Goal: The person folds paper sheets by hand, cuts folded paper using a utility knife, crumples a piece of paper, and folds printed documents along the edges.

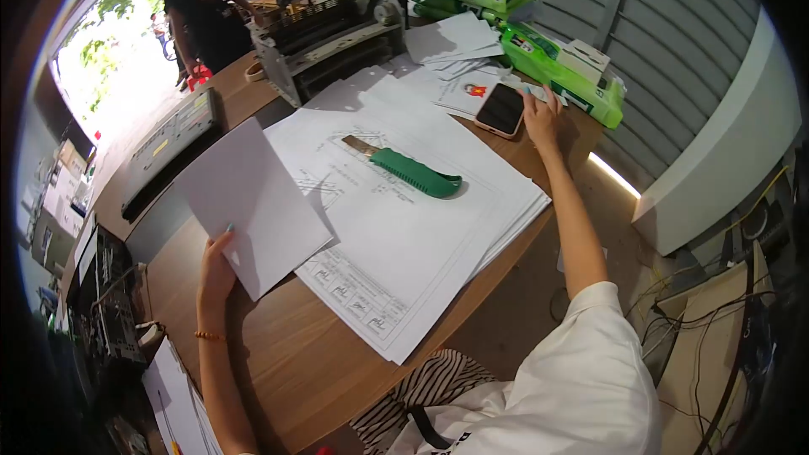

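A white sheet of paper [257, 202] is pinched at its lower left edge by my left hand [218, 265], thumb on top. It is tilted over the table and overlaps a stack of printed drawings [421, 261]. Lying on that stack is a green utility knife [415, 172], its blade pointing to the upper left. My right hand [542, 118] is stretched out to the far right, fingers apart and holding nothing, with its fingertips right at the edge of a smartphone [500, 109]. The phone lies face up, its screen dark.
Behind the drawings stands a dismantled printer frame [329, 42]. A closed laptop [173, 147] lies at the left of the wooden table [278, 371]. Green packs of wipes [539, 59] and loose papers [455, 38] occupy the far right. A person [206, 8] stands behind the table.
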Demonstrator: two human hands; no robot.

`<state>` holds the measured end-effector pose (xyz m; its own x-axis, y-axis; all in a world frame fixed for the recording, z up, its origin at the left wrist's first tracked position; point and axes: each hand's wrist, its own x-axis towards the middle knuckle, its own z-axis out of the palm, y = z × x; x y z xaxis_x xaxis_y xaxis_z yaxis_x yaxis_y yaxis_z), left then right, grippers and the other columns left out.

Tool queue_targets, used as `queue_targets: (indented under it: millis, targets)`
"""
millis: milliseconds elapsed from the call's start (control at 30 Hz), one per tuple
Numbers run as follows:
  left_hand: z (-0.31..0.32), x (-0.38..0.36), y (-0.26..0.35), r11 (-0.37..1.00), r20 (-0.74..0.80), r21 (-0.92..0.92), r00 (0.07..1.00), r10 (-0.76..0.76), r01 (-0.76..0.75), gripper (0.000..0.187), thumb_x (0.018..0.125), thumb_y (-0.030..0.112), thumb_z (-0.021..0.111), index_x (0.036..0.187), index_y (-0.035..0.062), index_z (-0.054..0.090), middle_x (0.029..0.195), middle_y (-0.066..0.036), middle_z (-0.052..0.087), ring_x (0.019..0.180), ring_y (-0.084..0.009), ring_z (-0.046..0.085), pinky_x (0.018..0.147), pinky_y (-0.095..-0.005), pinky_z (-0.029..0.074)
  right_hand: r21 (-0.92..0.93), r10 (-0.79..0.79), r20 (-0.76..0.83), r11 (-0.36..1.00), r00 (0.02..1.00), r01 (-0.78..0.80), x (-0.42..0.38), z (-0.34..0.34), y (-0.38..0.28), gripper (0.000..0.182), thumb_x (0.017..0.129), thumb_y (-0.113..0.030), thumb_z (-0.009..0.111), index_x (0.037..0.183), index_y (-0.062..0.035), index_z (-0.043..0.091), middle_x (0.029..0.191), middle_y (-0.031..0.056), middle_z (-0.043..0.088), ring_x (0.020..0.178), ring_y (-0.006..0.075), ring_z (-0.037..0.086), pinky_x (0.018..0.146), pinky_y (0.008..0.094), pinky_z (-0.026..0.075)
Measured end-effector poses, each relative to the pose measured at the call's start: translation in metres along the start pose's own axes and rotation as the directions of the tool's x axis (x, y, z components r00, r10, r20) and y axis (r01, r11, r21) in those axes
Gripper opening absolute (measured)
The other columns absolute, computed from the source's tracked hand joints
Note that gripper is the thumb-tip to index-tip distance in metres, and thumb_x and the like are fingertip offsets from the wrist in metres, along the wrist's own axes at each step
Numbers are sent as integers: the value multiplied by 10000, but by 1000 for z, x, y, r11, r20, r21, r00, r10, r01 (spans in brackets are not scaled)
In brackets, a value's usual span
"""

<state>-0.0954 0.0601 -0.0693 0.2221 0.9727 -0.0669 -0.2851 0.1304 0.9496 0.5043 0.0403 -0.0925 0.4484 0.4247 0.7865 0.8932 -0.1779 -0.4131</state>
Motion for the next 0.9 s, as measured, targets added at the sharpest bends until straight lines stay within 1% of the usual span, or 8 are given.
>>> queue_targets:
  millis: [33, 133, 167, 200, 267, 300, 500, 900]
  targets:
    - [-1, 1, -1, 1000, -8, 6, 1000, -12, 12, 256, 805, 138, 579, 1023, 22, 512, 908, -54, 559, 838, -156, 543, 733, -287, 439, -109, -110, 53, 987, 992, 116, -1, -3, 0, 287, 869, -352, 469, 915, -182, 695, 1175, 189, 509, 1137, 319, 403, 967, 419, 291]
    - [2, -1, 1, 1000, -67, 3, 998, -2, 3, 250, 802, 140, 581, 1013, 25, 510, 898, -53, 556, 832, -158, 542, 730, -289, 439, -76, -75, 99, 994, 992, 83, 4, 3, 12, 312, 883, -339, 443, 921, -151, 688, 1048, 179, 582, 1110, 317, 433, 948, 429, 302]
    - [3, -1, 3, 1000, -62, 12, 998, -1, 2, 250, 802, 140, 581, 1013, 25, 510, 898, -53, 556, 832, -158, 542, 730, -289, 439, 59, -31, -114, 998, 993, 38, 8, 9, 18, 347, 894, -317, 419, 851, -76, 665, 892, 187, 616, 970, 350, 520, 864, 438, 369]
    - [4, -2, 4, 1000, -50, 18, 999, -5, 6, 246, 803, 143, 581, 1010, 30, 509, 894, -48, 553, 828, -154, 541, 727, -288, 438, 60, -26, -117, 998, 993, 33, 9, 5, 15, 347, 894, -317, 419, 851, -76, 665, 892, 187, 616, 970, 350, 520, 864, 438, 369]
    - [1, -3, 2, 999, -44, 27, 999, -21, 23, 242, 805, 147, 581, 1007, 35, 508, 890, -44, 551, 824, -151, 540, 725, -287, 438, 252, 225, -34, 945, 974, -210, 7, -9, 1, 389, 904, -319, 383, 790, -24, 611, 808, 224, 602, 839, 404, 545, 772, 460, 408]
    - [-2, -2, 1, 999, -41, 26, 999, -25, 26, 244, 807, 150, 581, 1009, 35, 505, 892, -41, 547, 825, -146, 537, 723, -287, 437, 248, 265, -46, 937, 963, -246, 3, -7, 0, 419, 910, -343, 351, 792, -7, 571, 812, 248, 587, 776, 439, 539, 713, 482, 414]
    - [-2, -3, 1, 999, -13, 39, 1000, -8, 9, 248, 819, 154, 572, 1020, 29, 497, 917, -44, 540, 853, -138, 527, 739, -290, 434, 163, 312, 110, 931, 944, -326, 4, -11, 4, 431, 910, -384, 315, 896, -29, 560, 849, 239, 596, 844, 430, 543, 745, 491, 406]
    - [-4, -2, -1, 996, -9, 83, 1000, 25, -24, 312, 815, 222, 576, 1041, 16, 513, 937, -57, 560, 880, -158, 546, 753, -291, 446, 212, 321, 128, 915, 938, -342, 4, -10, 6, 403, 898, -388, 346, 950, -44, 549, 923, 242, 587, 896, 428, 533, 764, 469, 419]
